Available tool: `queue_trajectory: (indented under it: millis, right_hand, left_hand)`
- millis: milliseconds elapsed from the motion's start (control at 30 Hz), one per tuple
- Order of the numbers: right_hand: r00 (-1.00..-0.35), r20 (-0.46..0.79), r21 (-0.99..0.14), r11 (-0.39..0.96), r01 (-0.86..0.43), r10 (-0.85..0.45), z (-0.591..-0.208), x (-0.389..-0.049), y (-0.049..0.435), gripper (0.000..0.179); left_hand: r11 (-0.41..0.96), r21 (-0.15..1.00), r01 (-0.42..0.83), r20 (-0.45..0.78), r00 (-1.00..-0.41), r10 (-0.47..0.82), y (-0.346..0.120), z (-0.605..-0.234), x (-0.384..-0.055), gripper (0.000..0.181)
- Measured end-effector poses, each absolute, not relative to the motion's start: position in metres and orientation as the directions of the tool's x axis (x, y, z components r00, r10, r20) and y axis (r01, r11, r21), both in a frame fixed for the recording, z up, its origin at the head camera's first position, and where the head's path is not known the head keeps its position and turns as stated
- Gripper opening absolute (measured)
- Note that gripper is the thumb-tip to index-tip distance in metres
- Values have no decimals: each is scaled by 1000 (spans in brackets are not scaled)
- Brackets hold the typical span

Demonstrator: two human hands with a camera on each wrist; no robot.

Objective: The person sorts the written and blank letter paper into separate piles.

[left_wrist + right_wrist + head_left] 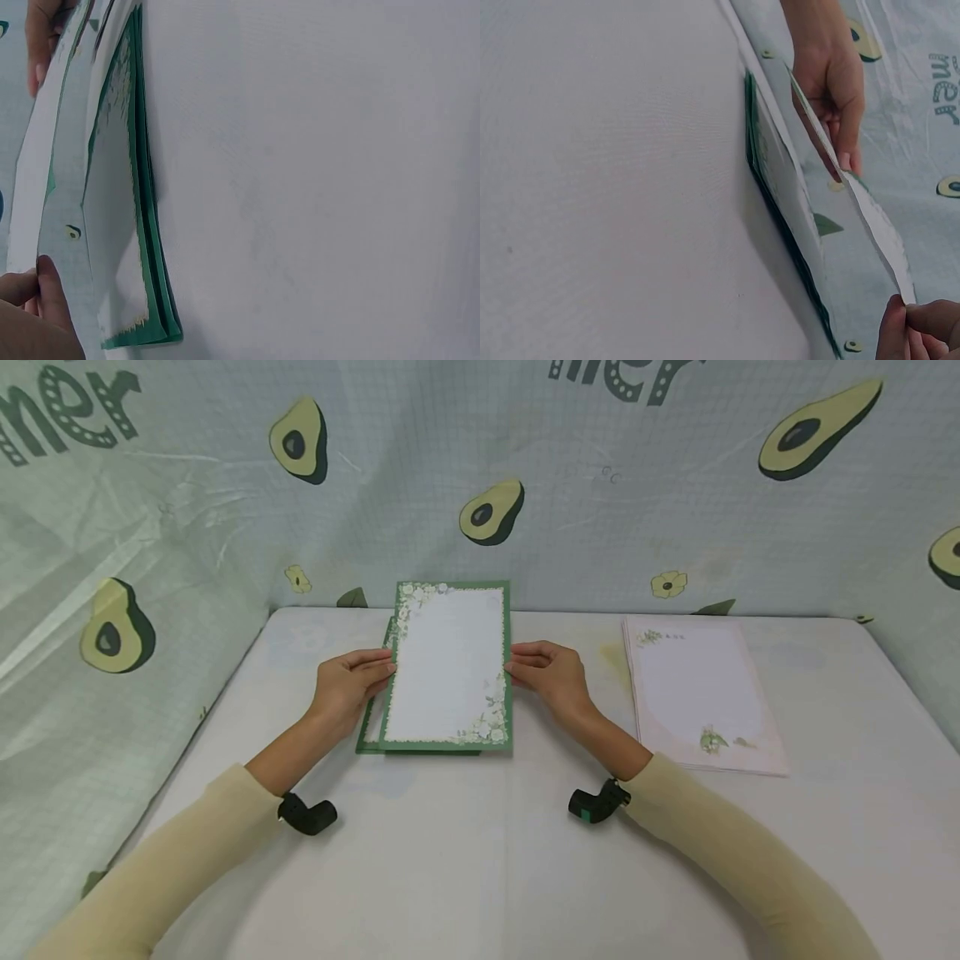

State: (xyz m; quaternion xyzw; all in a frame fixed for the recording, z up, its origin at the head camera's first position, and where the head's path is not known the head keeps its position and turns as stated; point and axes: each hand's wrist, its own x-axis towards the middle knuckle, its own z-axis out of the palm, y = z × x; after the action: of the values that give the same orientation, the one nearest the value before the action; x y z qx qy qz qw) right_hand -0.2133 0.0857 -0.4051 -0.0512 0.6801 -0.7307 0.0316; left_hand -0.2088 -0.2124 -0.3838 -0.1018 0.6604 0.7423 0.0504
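A sheet of paper with a green floral border (450,668) is held up by both hands in the head view. My left hand (347,687) pinches its left edge between thumb and fingers. Its right edge is pinched by my right hand (553,677). Beneath it, on the table, lies a stack of similar green-bordered sheets (142,225), mostly hidden by the raised sheet in the head view. Both wrist views show a gap between the raised sheet (874,225) and the stack.
To the right on the white table (450,860) lies a stack of pale pink bordered sheets (697,693). An avocado-patterned cloth (405,468) hangs behind the table's far edge and along its left side. A small dark camera (307,815) sits at each wrist.
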Motion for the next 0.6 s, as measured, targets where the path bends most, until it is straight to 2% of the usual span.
queue_trajectory:
  millis: [167, 600]
  right_hand:
    - [-993, 29, -997, -80, -20, -114, -406, -214, 83, 30]
    - [-994, 1, -996, -87, 8, -108, -404, -216, 72, 30]
  left_hand:
    - [-107, 972, -210, -214, -976, -30, -217, -385, -212, 42]
    - [-77, 970, -229, -231, -973, -13, -229, -381, -216, 42]
